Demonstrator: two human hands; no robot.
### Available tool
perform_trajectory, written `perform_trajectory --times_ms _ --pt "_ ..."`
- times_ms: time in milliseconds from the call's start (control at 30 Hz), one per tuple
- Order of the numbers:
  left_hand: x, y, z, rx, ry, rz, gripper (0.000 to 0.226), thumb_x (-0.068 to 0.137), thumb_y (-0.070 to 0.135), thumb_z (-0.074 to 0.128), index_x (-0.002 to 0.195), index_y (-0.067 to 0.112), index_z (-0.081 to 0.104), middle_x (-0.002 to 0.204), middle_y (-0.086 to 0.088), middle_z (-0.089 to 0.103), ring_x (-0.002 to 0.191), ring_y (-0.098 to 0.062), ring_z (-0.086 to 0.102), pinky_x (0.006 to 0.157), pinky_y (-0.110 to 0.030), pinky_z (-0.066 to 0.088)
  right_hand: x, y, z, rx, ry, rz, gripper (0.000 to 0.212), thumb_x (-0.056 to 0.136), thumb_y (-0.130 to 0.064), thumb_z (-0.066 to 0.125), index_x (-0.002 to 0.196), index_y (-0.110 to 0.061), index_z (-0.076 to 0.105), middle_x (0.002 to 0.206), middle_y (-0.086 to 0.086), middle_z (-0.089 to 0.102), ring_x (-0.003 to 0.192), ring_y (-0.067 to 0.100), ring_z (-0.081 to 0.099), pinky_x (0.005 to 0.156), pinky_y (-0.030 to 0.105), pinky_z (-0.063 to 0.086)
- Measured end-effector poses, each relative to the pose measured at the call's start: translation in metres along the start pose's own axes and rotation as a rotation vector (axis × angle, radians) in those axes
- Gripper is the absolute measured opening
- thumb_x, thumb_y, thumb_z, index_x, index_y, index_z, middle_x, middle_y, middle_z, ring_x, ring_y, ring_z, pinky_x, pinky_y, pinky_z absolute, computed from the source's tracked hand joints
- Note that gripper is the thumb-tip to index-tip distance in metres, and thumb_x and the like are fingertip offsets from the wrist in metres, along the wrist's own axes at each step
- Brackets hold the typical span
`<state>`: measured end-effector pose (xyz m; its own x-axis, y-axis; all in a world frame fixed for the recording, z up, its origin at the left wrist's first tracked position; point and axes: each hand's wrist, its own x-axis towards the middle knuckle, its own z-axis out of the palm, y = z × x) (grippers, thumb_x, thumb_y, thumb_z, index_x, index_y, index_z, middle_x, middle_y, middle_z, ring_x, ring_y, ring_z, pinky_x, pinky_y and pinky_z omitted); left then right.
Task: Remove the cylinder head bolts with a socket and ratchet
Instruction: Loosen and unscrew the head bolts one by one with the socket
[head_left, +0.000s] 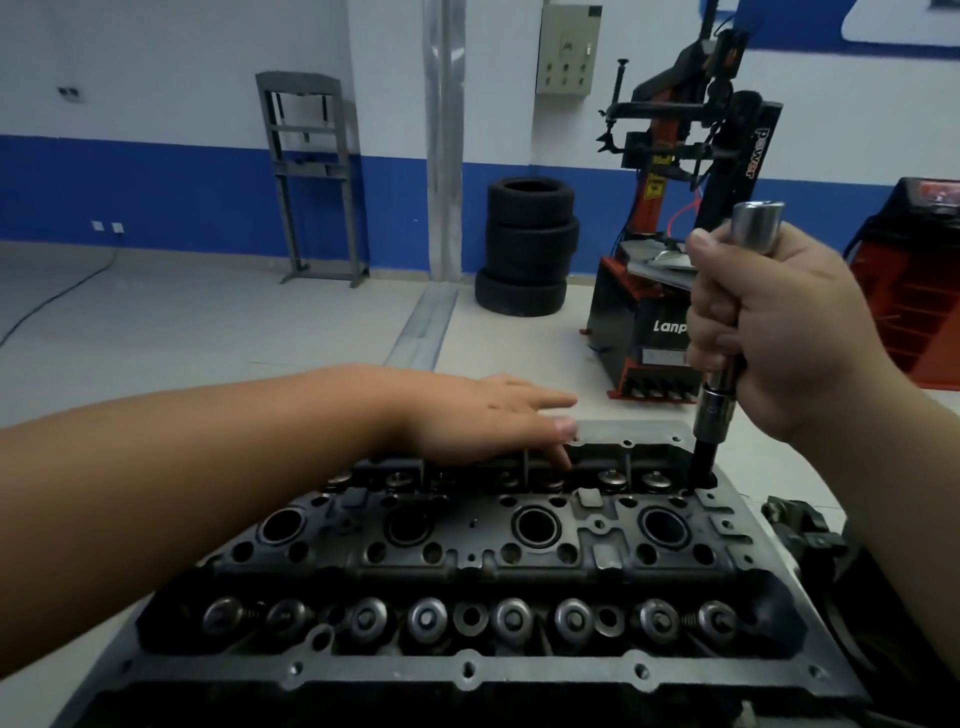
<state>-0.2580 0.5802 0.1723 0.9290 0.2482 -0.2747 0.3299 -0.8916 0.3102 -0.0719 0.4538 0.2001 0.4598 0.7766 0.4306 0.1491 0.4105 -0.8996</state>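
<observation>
A dark cylinder head (467, 551) lies across the bottom of the head view, with round bores in a middle row and valve springs along the front and back. My right hand (779, 332) grips an upright silver extension bar (756, 228). A black socket (702, 465) on its lower end goes down into a hole at the head's far right corner. The bolt itself is hidden in the hole. My left hand (483, 415) rests on the head's far edge with its fingers straight, thumb against the rim. No ratchet handle shows.
A stack of three tyres (530, 244) stands on the floor behind. A red and black tyre changer (675, 208) is right behind the bar. A grey press frame (311, 171) leans at the blue and white wall. A red machine (914, 280) fills the right edge.
</observation>
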Motion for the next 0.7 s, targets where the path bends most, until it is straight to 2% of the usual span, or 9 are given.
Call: perform_trajectory --times_ms 100,167,267,333,400,500,567,633,700 --pt "-0.021 -0.017 -0.004 -0.044 0.084 -0.056 0.072 0.097 0.07 0.015 0.113 0.034 0.075 0.167 0.025 0.017 0.149 0.008 0.012 0.117 -0.023 0.006 -0.001 -0.001 -0.001 0.002 0.015 0.003 0.025 0.101 -0.022 0.057 0.077 -0.024 0.049 0.055 -0.007 0.037 0.045 0.011 0.029 0.044 0.024 0.027" --pt "-0.033 -0.029 0.0 -0.059 0.071 -0.105 0.077 0.095 0.077 0.014 0.108 0.033 0.077 0.166 0.028 0.017 0.149 0.011 0.012 0.115 -0.021 0.004 -0.002 -0.001 -0.001 0.003 0.023 0.005 0.025 0.1 -0.022 0.057 0.077 -0.024 0.049 0.055 -0.007 0.037 0.045 0.011 0.029 0.044 0.024 0.027" --pt "-0.042 -0.035 0.012 -0.047 -0.008 -0.161 0.074 0.097 0.075 0.015 0.125 0.035 0.071 0.168 0.028 0.006 0.149 0.011 -0.002 0.124 -0.03 -0.004 -0.002 -0.002 0.0 -0.003 0.028 0.009 0.023 0.1 -0.022 0.058 0.079 -0.023 0.048 0.055 -0.006 0.037 0.045 0.011 0.029 0.045 0.025 0.027" --pt "-0.041 -0.034 0.016 -0.012 -0.029 -0.181 0.066 0.103 0.066 0.018 0.131 0.033 0.067 0.168 0.028 0.0 0.151 0.009 -0.007 0.123 -0.032 -0.005 -0.003 -0.002 0.001 -0.011 0.026 0.008 0.022 0.1 -0.022 0.058 0.08 -0.023 0.049 0.055 -0.007 0.038 0.045 0.011 0.03 0.044 0.025 0.027" --pt "-0.04 -0.031 0.016 0.054 -0.032 -0.198 0.071 0.102 0.07 0.015 0.14 0.031 0.062 0.169 0.027 0.001 0.151 0.007 -0.011 0.125 -0.035 -0.005 -0.004 -0.002 0.002 -0.027 0.024 0.003 0.022 0.1 -0.022 0.058 0.08 -0.022 0.049 0.055 -0.007 0.038 0.045 0.01 0.031 0.044 0.025 0.028" --pt "-0.038 -0.031 0.017 0.083 -0.035 -0.227 0.09 0.088 0.083 0.013 0.163 0.033 0.02 0.172 0.014 0.006 0.154 0.001 -0.013 0.129 -0.047 0.0 -0.004 -0.002 0.004 -0.048 0.025 -0.002 0.021 0.1 -0.023 0.058 0.081 -0.022 0.05 0.056 -0.007 0.038 0.045 0.01 0.031 0.044 0.024 0.029" --pt "-0.039 -0.031 0.019 0.064 -0.042 -0.246 0.092 0.085 0.084 0.012 0.164 0.038 0.002 0.173 0.007 0.0 0.156 -0.004 -0.013 0.129 -0.048 0.001 -0.003 -0.001 0.004 -0.048 0.023 -0.002 0.021 0.1 -0.023 0.057 0.08 -0.022 0.05 0.056 -0.007 0.038 0.045 0.01 0.031 0.044 0.024 0.029" --pt "-0.04 -0.03 0.02 0.035 -0.043 -0.259 0.093 0.083 0.082 0.012 0.164 0.037 0.004 0.173 0.007 -0.003 0.156 -0.005 -0.012 0.128 -0.047 0.0 -0.003 -0.001 0.004 -0.048 0.019 -0.001 0.022 0.1 -0.023 0.057 0.08 -0.022 0.05 0.056 -0.007 0.038 0.045 0.01 0.031 0.044 0.024 0.029" --pt "-0.038 -0.029 0.019 0.042 -0.048 -0.247 0.089 0.09 0.077 0.012 0.163 0.027 0.025 0.172 0.015 -0.007 0.155 -0.001 -0.013 0.126 -0.04 -0.003 -0.002 -0.001 0.004 -0.048 0.02 0.002 0.021 0.1 -0.023 0.057 0.08 -0.023 0.05 0.056 -0.007 0.038 0.046 0.01 0.031 0.043 0.024 0.029"
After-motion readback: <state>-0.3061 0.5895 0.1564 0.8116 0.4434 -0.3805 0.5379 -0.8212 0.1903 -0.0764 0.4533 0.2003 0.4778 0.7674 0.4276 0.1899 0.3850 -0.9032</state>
